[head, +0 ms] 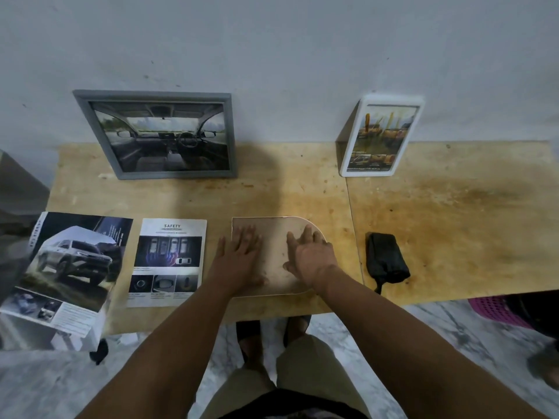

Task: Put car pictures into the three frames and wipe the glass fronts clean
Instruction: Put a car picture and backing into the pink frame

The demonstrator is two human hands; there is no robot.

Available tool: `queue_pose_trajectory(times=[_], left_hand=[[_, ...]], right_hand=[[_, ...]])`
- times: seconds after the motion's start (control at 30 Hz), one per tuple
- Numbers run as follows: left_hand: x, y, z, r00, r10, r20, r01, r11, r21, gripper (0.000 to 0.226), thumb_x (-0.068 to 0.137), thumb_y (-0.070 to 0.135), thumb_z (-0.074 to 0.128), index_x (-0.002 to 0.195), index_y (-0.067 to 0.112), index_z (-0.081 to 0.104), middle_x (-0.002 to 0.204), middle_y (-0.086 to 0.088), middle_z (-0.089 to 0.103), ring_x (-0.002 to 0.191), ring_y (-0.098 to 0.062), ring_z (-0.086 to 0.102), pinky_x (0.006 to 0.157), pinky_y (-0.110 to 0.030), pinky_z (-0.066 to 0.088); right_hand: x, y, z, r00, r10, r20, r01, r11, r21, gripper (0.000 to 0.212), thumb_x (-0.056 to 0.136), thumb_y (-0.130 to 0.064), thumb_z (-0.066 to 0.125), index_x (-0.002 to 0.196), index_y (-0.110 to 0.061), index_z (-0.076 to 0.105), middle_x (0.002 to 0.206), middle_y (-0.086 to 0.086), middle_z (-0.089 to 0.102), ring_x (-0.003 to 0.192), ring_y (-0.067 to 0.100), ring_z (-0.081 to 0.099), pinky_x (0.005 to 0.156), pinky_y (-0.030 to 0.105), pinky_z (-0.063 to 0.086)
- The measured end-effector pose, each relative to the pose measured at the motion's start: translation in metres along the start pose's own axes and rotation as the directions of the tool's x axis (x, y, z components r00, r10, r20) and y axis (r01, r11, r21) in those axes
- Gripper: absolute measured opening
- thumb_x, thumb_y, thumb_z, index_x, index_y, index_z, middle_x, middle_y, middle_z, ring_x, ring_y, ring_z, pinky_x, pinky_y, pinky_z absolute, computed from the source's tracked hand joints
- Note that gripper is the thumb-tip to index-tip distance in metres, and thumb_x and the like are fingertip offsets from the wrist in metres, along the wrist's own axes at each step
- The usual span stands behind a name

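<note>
A brown backing board (273,237) with one rounded corner lies face down near the table's front edge. My left hand (239,258) presses flat on its left part, and my right hand (311,255) rests on its right part with fingers spread. A grey frame (160,134) holding a car-interior picture leans on the wall at back left. At the back right, a white frame (379,136) with a yellow-toned car picture leans on the wall as well. A loose "SAFETY" car page (168,261) lies left of my hands. A folded black cloth (385,258) lies to the right.
A car brochure (63,273) showing an SUV hangs over the table's left front corner. The wooden table (453,207) is stained on its right half. A pink basket (496,309) stands on the marble floor at right. My feet are under the table edge.
</note>
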State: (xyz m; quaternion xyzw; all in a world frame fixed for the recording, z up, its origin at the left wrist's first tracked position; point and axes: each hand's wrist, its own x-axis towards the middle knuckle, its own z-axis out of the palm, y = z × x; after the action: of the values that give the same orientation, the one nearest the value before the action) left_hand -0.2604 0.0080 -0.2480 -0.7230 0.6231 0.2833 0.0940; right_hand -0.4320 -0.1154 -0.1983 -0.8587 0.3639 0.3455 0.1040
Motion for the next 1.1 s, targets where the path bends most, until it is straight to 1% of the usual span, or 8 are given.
queue_pose_trajectory(times=[0.2,0.3,0.43,0.57,0.73,0.93,1.03,1.1], left_hand=[[-0.001,0.006,-0.004,0.999,-0.046,-0.015,0.046,0.999,0.007,0.118,0.081,0.076,0.055,0.157,0.022,-0.017,0.16,-0.008,-0.035,0.147,-0.032,-0.031,0.121,-0.06,-0.005],[-0.011,0.008,-0.003,0.995,-0.077,-0.062,0.077,0.997,-0.016,0.112,0.082,0.077,0.052,0.159,0.02,-0.007,0.164,-0.01,-0.025,0.15,-0.034,-0.024,0.122,-0.058,-0.002],[-0.033,0.003,0.007,0.994,-0.023,-0.11,0.023,1.0,0.002,0.089,0.088,0.071,0.021,0.16,0.02,0.012,0.167,-0.01,-0.014,0.152,-0.031,-0.017,0.122,-0.054,-0.003],[-0.051,-0.012,0.018,0.993,-0.023,-0.112,0.024,1.0,0.008,0.087,0.084,0.063,0.004,0.16,0.023,0.011,0.164,-0.01,-0.023,0.151,-0.034,-0.02,0.121,-0.053,-0.005],[-0.059,-0.017,0.023,0.991,-0.105,-0.083,0.103,0.994,-0.028,0.072,0.097,0.06,0.026,0.159,0.033,0.001,0.158,-0.006,-0.034,0.148,-0.033,-0.027,0.12,-0.056,-0.003],[-0.059,-0.013,0.015,0.968,-0.242,-0.062,0.24,0.97,-0.042,0.093,0.093,0.062,0.05,0.158,0.034,-0.012,0.163,-0.007,-0.03,0.15,-0.035,-0.024,0.118,-0.063,-0.004],[-0.058,-0.009,0.01,0.964,-0.255,-0.071,0.253,0.967,-0.027,0.094,0.092,0.061,0.053,0.158,0.032,-0.007,0.166,-0.007,-0.021,0.153,-0.034,-0.016,0.118,-0.062,-0.001],[-0.06,-0.004,0.005,0.969,-0.23,-0.094,0.228,0.973,-0.025,0.087,0.09,0.056,0.059,0.157,0.031,0.01,0.167,-0.01,-0.001,0.153,-0.035,0.006,0.119,-0.057,0.015]], right_hand=[[-0.009,0.008,0.004,1.0,-0.021,0.005,0.02,0.987,0.162,0.101,0.091,-0.053,0.064,0.163,-0.029,-0.001,0.17,0.019,-0.012,0.157,0.041,-0.002,0.118,0.055,0.03],[-0.022,0.016,0.012,0.998,-0.033,-0.062,0.047,0.969,0.244,0.098,0.089,-0.046,0.069,0.163,-0.031,0.007,0.171,0.014,-0.007,0.158,0.036,-0.001,0.118,0.052,0.033],[-0.041,0.019,0.028,0.99,0.043,-0.131,-0.007,0.964,0.266,0.082,0.092,-0.043,0.065,0.157,-0.03,0.019,0.17,0.012,0.001,0.156,0.034,0.005,0.118,0.054,0.03],[-0.048,0.019,0.041,0.989,0.074,-0.13,-0.036,0.961,0.276,0.071,0.093,-0.047,0.061,0.152,-0.029,0.027,0.169,0.012,0.009,0.154,0.033,0.016,0.115,0.055,0.035],[-0.047,0.02,0.043,0.988,0.077,-0.134,-0.035,0.957,0.287,0.07,0.094,-0.049,0.06,0.153,-0.031,0.028,0.17,0.01,0.007,0.155,0.032,0.017,0.116,0.053,0.034],[-0.046,0.024,0.049,0.99,0.067,-0.125,-0.028,0.955,0.294,0.073,0.097,-0.052,0.058,0.159,-0.034,0.022,0.171,0.007,-0.003,0.157,0.028,0.009,0.118,0.053,0.031],[-0.047,0.025,0.046,0.992,0.053,-0.116,-0.02,0.961,0.274,0.073,0.098,-0.053,0.057,0.159,-0.033,0.022,0.171,0.007,-0.003,0.157,0.029,0.008,0.115,0.052,0.037],[-0.046,0.025,0.043,0.993,0.04,-0.112,-0.007,0.961,0.278,0.074,0.096,-0.053,0.058,0.158,-0.032,0.026,0.171,0.007,0.002,0.157,0.028,0.011,0.11,0.05,0.044]])
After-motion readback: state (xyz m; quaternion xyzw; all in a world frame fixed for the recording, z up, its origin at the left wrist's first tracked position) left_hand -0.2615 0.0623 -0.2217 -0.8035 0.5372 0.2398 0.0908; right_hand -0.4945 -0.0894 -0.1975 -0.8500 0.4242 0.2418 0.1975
